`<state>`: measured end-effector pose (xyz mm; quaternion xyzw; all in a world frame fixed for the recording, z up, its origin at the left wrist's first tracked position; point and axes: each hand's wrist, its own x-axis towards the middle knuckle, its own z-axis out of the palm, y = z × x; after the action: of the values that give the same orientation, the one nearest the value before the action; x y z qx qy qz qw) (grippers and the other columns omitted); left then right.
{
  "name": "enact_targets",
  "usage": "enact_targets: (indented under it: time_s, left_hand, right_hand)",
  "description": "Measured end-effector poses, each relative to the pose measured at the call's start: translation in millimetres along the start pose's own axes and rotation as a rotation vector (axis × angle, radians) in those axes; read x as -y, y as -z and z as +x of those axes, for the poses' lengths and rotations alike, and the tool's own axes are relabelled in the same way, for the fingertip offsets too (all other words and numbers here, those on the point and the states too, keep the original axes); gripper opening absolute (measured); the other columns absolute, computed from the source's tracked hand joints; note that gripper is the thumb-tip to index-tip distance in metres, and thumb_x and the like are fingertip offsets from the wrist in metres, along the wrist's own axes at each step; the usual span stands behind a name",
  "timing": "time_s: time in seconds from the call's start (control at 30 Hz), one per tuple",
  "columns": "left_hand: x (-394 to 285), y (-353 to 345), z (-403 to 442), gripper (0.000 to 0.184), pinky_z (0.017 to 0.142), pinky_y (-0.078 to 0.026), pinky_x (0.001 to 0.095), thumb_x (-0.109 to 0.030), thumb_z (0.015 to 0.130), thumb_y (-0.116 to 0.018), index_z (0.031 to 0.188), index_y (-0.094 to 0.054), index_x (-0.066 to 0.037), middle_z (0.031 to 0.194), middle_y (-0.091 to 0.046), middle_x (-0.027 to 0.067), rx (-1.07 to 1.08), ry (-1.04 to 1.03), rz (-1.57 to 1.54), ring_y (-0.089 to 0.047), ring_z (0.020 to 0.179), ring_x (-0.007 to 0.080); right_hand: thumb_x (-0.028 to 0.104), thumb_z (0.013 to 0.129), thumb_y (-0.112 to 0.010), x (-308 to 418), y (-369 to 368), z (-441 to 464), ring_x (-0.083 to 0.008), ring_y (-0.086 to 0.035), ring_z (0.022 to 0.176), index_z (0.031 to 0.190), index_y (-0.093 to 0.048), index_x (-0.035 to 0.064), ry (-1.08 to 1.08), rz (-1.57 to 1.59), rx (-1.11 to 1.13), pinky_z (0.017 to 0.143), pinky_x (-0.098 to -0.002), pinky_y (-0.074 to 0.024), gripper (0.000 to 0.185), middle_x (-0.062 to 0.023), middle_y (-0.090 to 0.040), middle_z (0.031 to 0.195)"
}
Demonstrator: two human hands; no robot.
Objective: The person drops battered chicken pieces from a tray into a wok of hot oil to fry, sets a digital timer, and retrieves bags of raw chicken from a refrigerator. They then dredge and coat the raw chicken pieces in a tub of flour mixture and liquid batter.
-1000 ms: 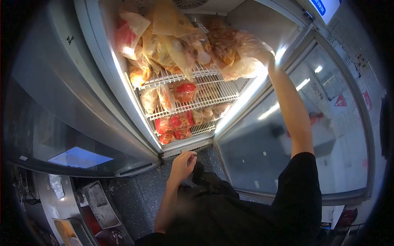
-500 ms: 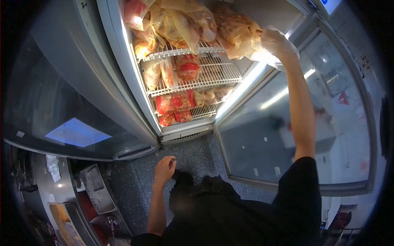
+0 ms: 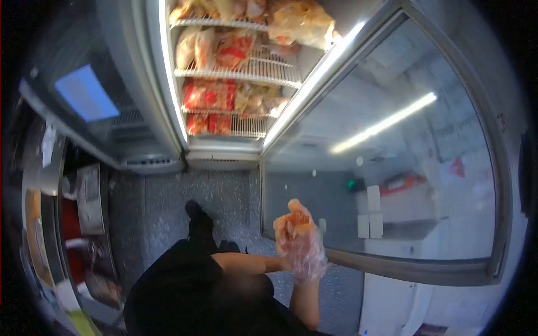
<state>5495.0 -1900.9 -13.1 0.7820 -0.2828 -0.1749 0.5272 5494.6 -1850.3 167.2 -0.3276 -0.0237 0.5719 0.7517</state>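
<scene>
Gloved right hand: from my end, I see the right hand (image 3: 301, 243) in a clear plastic glove (image 3: 311, 266), fingers curled around some orange-brown food (image 3: 299, 218).
Food: it sits in the grip, at the far end of the glove, away from the right wrist. Its long axis is too blurred for me to tell.
Left hand: the left forearm (image 3: 244, 263) runs rightward to the glove and passes behind it. The hand is hidden, so I can't tell its grip; the right is plainly nearer the food.
Glass door: the open door (image 3: 330, 201) stands beyond and right of the food.
Fridge: the lit fridge (image 3: 224, 152), bags (image 3: 210, 95) on its shelves, lies farther off, left of the food.
</scene>
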Motion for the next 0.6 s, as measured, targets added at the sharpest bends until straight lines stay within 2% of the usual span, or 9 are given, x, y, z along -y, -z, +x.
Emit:
enact_targets:
  time_s: [0.13, 0.3, 0.5, 0.53, 0.57, 0.6]
  left_hand:
    - [-16, -35, 29, 0.037, 0.08, -0.048, 0.0445, -0.02, 0.08, -0.057, 0.116, -0.059, -0.013, 0.101, -0.063, 0.0171, 0.02, 0.032, 0.005, -0.061, 0.091, 0.0344]
    - [-18, -55, 7, 0.037, 0.079, -0.048, 0.0455, -0.02, 0.08, -0.056, 0.117, -0.058, -0.014, 0.099, -0.063, 0.0174, -0.133, 0.154, 0.014, -0.061, 0.09, 0.0347]
    - [-27, -60, -92, 0.038, 0.078, -0.048, 0.0466, -0.021, 0.081, -0.056, 0.118, -0.058, -0.015, 0.098, -0.063, 0.0178, -0.466, 0.338, 0.016, -0.062, 0.089, 0.0351]
    - [-28, -63, -117, 0.039, 0.078, -0.048, 0.0468, -0.021, 0.081, -0.056, 0.119, -0.058, -0.015, 0.098, -0.063, 0.0179, -0.523, 0.376, 0.018, -0.062, 0.089, 0.0352]
    - [-28, -69, -146, 0.039, 0.078, -0.048, 0.047, -0.021, 0.081, -0.055, 0.119, -0.058, -0.015, 0.097, -0.063, 0.0179, -0.579, 0.42, 0.025, -0.062, 0.089, 0.0352]
    - [-29, -76, -177, 0.039, 0.078, -0.048, 0.0472, -0.021, 0.081, -0.055, 0.119, -0.057, -0.015, 0.097, -0.064, 0.018, -0.63, 0.465, 0.03, -0.062, 0.089, 0.0353]
  right_hand:
    - [0.012, 0.082, -0.06, -13, 17, -51, -0.0216, -0.058, 0.061, 0.128, -0.043, 0.0017, -0.018, -0.194, -0.078, 0.046, -0.0282, -0.0511, 0.05, -0.0221, -0.058, 0.093]
    - [0.011, 0.08, -0.06, -48, 5, -70, -0.0207, -0.057, 0.057, 0.126, -0.045, 0.0011, -0.156, -0.466, 0.053, 0.044, -0.0279, -0.05, 0.05, -0.0212, -0.059, 0.089]
    - [0.009, 0.077, -0.061, -151, -66, -75, -0.0197, -0.055, 0.053, 0.124, -0.046, 0.0004, -0.403, -0.786, 0.408, 0.041, -0.0275, -0.0486, 0.05, -0.0202, -0.06, 0.084]
    - [0.009, 0.076, -0.061, -173, -77, -79, -0.0195, -0.055, 0.052, 0.124, -0.047, 0.0002, -0.434, -0.804, 0.419, 0.041, -0.0274, -0.0483, 0.05, -0.02, -0.06, 0.084]
    - [0.007, 0.071, -0.059, -195, -89, -79, -0.0167, -0.053, 0.047, 0.121, -0.048, -0.0019, -0.463, -0.827, 0.346, 0.038, -0.0261, -0.0453, 0.053, -0.0166, -0.06, 0.076]
    - [0.009, 0.072, -0.06, -216, -100, -78, -0.0162, -0.053, 0.048, 0.122, -0.048, -0.0022, -0.506, -0.838, 0.387, 0.038, -0.0256, -0.0446, 0.053, -0.0163, -0.06, 0.077]
